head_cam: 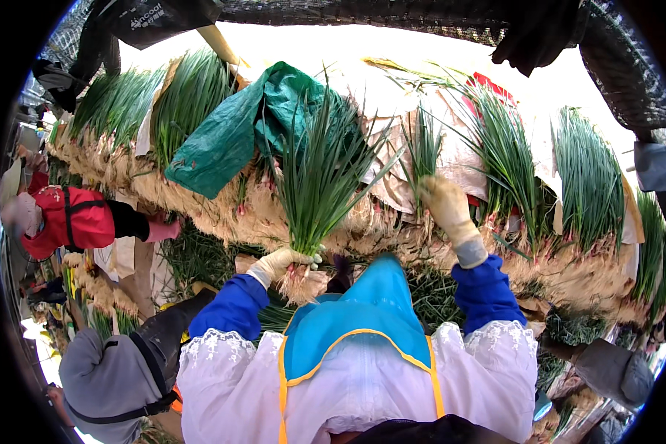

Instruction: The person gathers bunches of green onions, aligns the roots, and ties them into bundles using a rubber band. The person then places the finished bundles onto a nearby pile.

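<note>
My left hand (284,265), in a pale work glove, grips a large bunch of green onions (313,194) just above the roots. The long leaves fan upward and away from me, and the pale roots (298,286) hang below the fist. My right hand (444,205), also gloved and slightly blurred, is at the lower stalks of a small bunch of green onions (423,147) on the heap. Its fingertips are unclear, so whether they close on the stalks cannot be told. Behind the left bunch lies a crumpled green plastic sheet (227,141).
A long heap of green onions, its roots (549,277) facing me, runs across the view. Pale cloths (458,150) divide it. Loose leaves (435,297) lie below. People in red (89,216) and grey (111,372) clothing are at left; a grey sleeve (610,369) shows at right.
</note>
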Demonstrator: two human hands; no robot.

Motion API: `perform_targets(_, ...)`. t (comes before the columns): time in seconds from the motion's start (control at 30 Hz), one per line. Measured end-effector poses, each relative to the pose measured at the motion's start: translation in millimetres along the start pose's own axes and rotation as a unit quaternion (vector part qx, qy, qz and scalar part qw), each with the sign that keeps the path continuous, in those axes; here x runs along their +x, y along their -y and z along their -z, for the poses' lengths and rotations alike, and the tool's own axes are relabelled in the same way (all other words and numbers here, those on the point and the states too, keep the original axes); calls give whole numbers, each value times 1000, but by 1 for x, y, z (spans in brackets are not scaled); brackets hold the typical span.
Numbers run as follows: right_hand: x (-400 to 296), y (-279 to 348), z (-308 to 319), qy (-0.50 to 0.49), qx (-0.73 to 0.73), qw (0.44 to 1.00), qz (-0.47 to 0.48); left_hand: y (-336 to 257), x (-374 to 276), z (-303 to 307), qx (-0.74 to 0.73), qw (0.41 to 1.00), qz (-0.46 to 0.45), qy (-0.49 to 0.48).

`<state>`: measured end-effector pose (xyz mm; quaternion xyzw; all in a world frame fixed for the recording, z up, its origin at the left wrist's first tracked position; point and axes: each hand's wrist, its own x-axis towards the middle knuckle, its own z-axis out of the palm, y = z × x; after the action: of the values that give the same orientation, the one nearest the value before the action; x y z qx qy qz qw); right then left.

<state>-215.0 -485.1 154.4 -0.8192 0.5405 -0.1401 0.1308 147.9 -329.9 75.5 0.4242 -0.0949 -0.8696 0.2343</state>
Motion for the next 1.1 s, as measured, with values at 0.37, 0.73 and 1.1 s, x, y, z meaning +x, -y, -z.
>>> perform_targets(0.37, 155, 10, -95, 239, 373, 895, -53, -17, -6, 38, 76, 997, 10, 32)
perform_targets(0.73, 165, -57, -81, -30, -113, 993, -16, -49, -38, 23, 175, 983, -58, -1)
perform_targets(1.1, -63, -98, 36, 275, 454, 782, -326, -35, -49, 55, 270, 949, -119, -114)
